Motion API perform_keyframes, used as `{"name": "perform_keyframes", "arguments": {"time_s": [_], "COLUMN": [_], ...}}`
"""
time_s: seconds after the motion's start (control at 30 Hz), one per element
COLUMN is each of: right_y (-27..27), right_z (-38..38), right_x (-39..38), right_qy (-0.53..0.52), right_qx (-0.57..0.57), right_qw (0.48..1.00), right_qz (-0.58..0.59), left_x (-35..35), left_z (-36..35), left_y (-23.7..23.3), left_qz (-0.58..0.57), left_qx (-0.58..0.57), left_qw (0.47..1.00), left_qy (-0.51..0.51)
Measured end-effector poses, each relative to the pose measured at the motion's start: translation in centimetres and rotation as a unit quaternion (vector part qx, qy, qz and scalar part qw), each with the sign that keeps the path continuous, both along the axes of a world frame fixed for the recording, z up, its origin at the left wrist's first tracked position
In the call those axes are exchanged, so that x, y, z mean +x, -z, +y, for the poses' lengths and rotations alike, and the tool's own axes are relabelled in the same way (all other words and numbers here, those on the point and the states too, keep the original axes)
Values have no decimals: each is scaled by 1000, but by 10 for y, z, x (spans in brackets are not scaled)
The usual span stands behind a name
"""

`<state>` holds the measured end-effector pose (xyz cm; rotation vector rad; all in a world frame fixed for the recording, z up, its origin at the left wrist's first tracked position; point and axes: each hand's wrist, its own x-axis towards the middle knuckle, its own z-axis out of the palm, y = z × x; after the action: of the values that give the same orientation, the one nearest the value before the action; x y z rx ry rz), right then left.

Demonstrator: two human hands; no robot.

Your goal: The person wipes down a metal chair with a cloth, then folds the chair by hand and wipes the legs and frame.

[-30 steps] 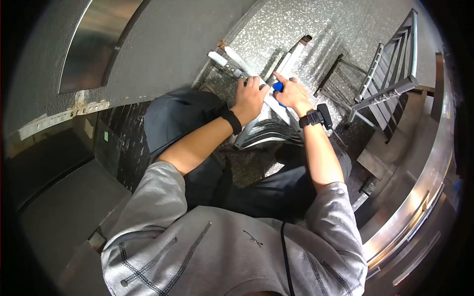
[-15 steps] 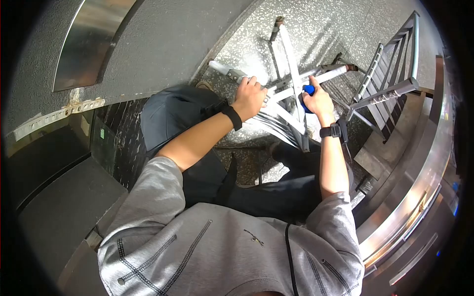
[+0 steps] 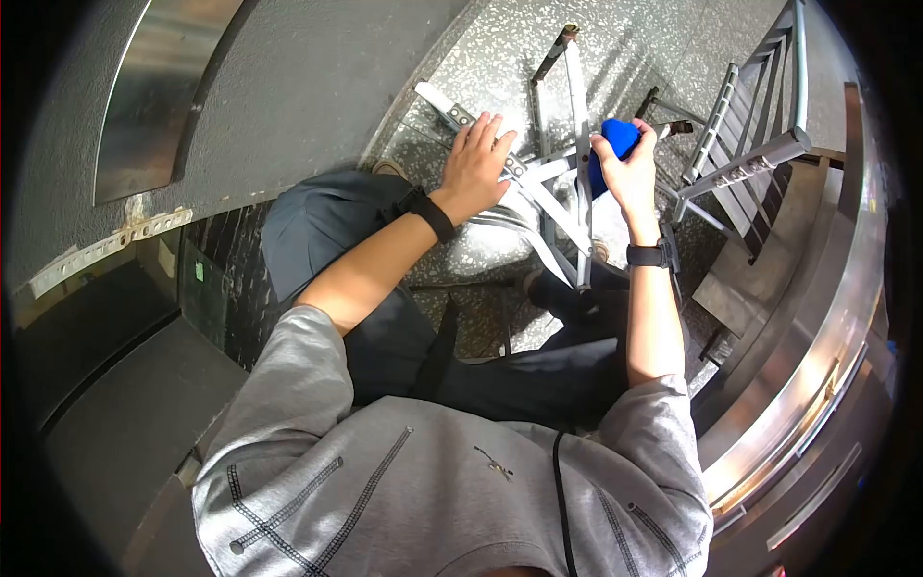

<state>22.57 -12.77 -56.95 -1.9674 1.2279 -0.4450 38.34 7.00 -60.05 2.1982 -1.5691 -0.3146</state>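
My left hand [image 3: 476,168] lies over a light metal bar with rivets, part of an upturned metal stool frame [image 3: 580,125]; its fingers are stretched out and slightly apart. A bunched blue cloth [image 3: 618,141] is gripped between the thumb and fingers of my right hand [image 3: 630,178]. The cloth is beside the frame's upright leg, and its lower part hangs behind my thumb. Dark, rusty-looking ends show on the frame's legs. The frame stands on the speckled floor between my knees.
A slatted metal rack or chair [image 3: 750,144] stands to the right, close to a ledge [image 3: 750,279] and a curved metal edge [image 3: 817,356]. On the left is a dark wall [image 3: 308,87] with a metal plate [image 3: 168,96]. My bent legs [image 3: 336,231] flank the frame.
My right hand has moved up from the crossing bars with the blue cloth, and more of the cloth shows. My left hand's fingers have straightened over the bar. The stool frame has turned slightly.
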Motion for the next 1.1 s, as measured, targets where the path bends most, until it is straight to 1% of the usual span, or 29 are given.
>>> {"name": "perform_keyframes", "arguments": {"time_s": [0.03,0.1,0.13,0.17,0.2,0.23,0.27,0.3,0.33,0.37,0.4,0.47,0.5,0.53,0.6,0.67,0.7,0.73,0.77,0.8,0.83,0.9,0.93,1.0,1.03,1.07,1.1], "right_y": [-4,-21,-29,-35,-42,-49,-58,-69,-75,-72,-68,-58,-34,-36,-3,43,50,57,64,51,42,42,44,48,50,52,51], "right_z": [4,15,20,24,30,39,47,54,58,56,51,33,25,20,14,26,45,59,75,82,81,82,87,87,86,88,88], "right_x": [4,13,16,18,19,23,24,27,28,28,26,20,16,10,-2,-19,-31,-41,-51,-53,-52,-49,-50,-46,-45,-45,-44], "right_qy": [4,20,12,3,-6,-20,-44,-50,-55,-57,-50,-32,0,45,45,33,36,21,6,15,22,43,46,53,60,66,73], "right_qx": [35,111,185,258,330,361,406,430,453,450,413,336,193,156,70,166,180,188,196,186,173,137,125,92,85,78,70], "right_qw": [998,983,966,942,911,894,866,850,834,829,853,896,950,968,995,984,969,966,963,965,967,972,972,973,974,975,975], "right_qz": [-56,-146,-181,-215,-247,-265,-290,-300,-311,-328,-314,-287,-247,-193,-53,53,163,174,185,185,185,184,192,207,201,198,196], "left_x": [-1,-2,-4,-9,-12,-14,-14,-13,-14,-14,-14,-2,0,7,22,31,32,25,20,19,17,7,5,22,21,25,19], "left_z": [-2,-9,-13,-15,-15,-16,-18,-20,-22,-22,-24,-31,-35,-44,-53,-62,-67,-81,-93,-107,-122,-146,-157,-181,-189,-190,-195], "left_y": [-5,-22,-31,-36,-42,-49,-54,-50,-40,-33,-32,-33,-42,-55,-76,-88,-95,-103,-104,-100,-96,-83,-67,4,26,40,29], "left_qz": [11,156,226,252,300,347,392,459,524,532,541,471,484,429,491,549,577,564,554,545,501,487,483,482,356,295,282], "left_qx": [-19,-64,-87,-121,-113,-105,-97,-53,-115,-118,-120,-134,-232,-263,-343,-286,-257,-247,-230,-220,-209,-221,-227,-214,-199,-106,-49], "left_qw": [1000,986,970,960,947,932,914,885,844,837,830,864,825,826,755,738,726,732,749,763,800,818,822,842,903,941,944], "left_qy": [5,4,3,-2,-16,-29,-41,-55,-27,-43,-58,-116,-177,-254,-266,-268,-272,-292,-281,-270,-257,-212,-197,-111,-135,-125,-166]}}
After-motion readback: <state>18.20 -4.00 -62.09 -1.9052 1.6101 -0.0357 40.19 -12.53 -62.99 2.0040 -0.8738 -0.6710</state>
